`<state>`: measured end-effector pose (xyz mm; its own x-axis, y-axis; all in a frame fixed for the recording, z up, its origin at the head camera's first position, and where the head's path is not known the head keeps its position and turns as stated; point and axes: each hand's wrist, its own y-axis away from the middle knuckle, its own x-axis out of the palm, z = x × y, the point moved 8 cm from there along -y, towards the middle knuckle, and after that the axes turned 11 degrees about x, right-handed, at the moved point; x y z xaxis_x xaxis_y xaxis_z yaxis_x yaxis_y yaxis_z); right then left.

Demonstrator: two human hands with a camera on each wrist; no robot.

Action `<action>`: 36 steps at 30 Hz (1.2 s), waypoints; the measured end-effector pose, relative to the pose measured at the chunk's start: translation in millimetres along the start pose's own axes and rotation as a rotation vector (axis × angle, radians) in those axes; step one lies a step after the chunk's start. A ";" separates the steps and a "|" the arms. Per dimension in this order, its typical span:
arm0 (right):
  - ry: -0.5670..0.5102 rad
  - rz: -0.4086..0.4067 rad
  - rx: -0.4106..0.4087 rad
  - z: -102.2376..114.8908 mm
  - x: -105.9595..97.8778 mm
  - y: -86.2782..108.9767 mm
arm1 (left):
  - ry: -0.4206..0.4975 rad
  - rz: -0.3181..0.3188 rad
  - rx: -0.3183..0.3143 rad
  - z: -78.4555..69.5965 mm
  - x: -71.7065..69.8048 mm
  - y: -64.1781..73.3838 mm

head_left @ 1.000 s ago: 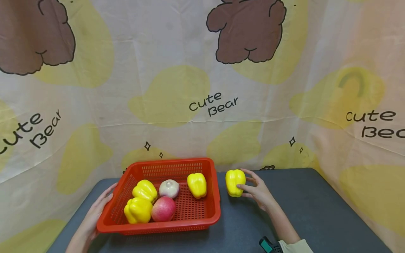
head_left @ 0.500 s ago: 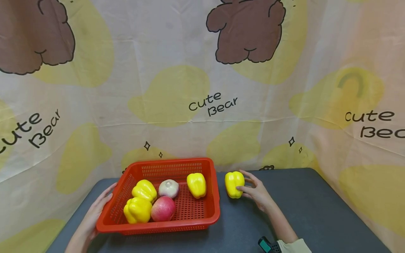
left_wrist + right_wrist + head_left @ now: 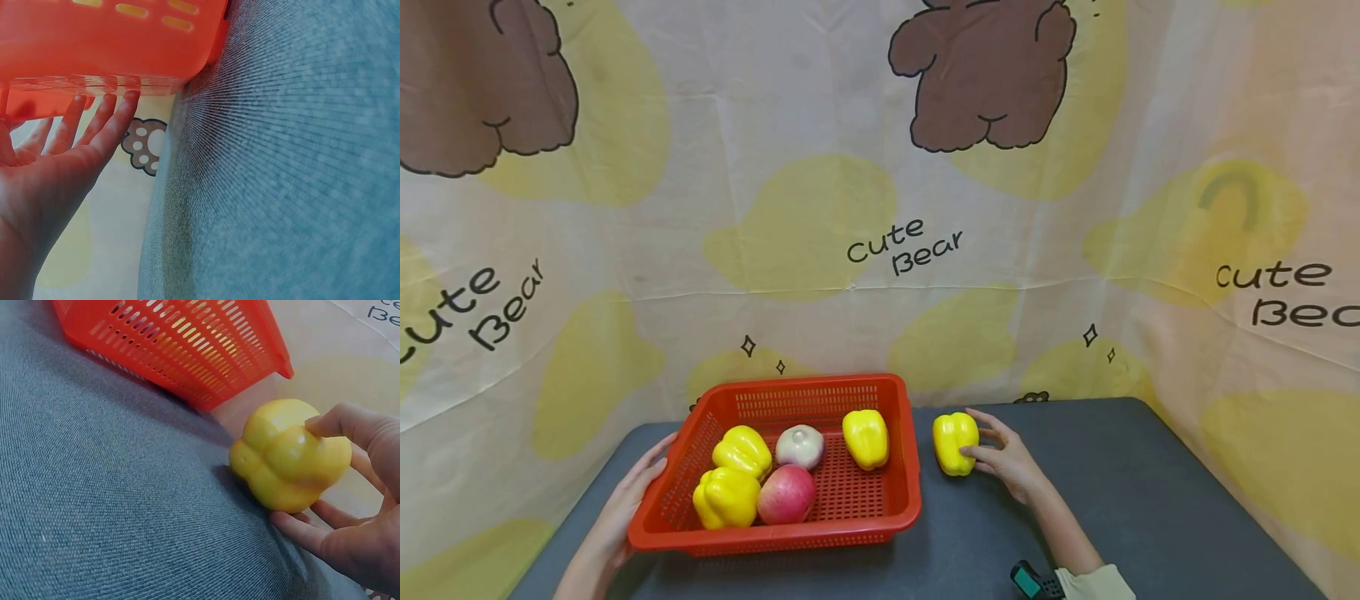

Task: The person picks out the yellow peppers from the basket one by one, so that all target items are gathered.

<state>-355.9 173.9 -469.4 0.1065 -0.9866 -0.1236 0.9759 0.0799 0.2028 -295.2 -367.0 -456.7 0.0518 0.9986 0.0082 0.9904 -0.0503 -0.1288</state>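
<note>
A yellow bell pepper (image 3: 955, 444) is upright close over the table, right of the red plastic basket (image 3: 782, 537). My right hand (image 3: 1011, 465) holds it from the right, the thumb on one side and fingers on the other; the right wrist view shows the pepper's lobed end (image 3: 275, 459). My left hand (image 3: 628, 504) rests against the basket's left side, its fingers (image 3: 119, 119) extended and touching the outer wall in the left wrist view. Inside the basket are three yellow bell peppers (image 3: 727, 498), a whitish-purple onion (image 3: 800, 447) and a round pink-red fruit (image 3: 787, 495).
The dark grey table (image 3: 1135, 500) extends on both sides of the basket. A cloth backdrop (image 3: 820, 208) with bears and lettering hangs directly behind the table's far edge. A dark band with a green face (image 3: 1028, 579) is on my right wrist.
My right hand has brought the yellow bell pepper slightly down and toward me. The left hand and the basket stay where they were.
</note>
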 end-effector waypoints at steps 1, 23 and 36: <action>0.004 0.000 0.000 -0.7 0.0 -0.4 | 0.003 0.000 0.003 -0.1 -0.1 0.0; 0.103 -0.024 -0.006 -2.9 -0.9 -2.9 | 0.018 0.006 0.018 -3.0 1.4 -0.1; 0.104 -0.017 -0.010 -2.5 0.2 -3.4 | 0.014 0.010 0.011 -1.8 0.9 0.7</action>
<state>-358.7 173.8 -472.6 0.1086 -0.9678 -0.2273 0.9795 0.0652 0.1906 -294.2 -366.2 -455.0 0.0635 0.9978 0.0205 0.9884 -0.0601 -0.1398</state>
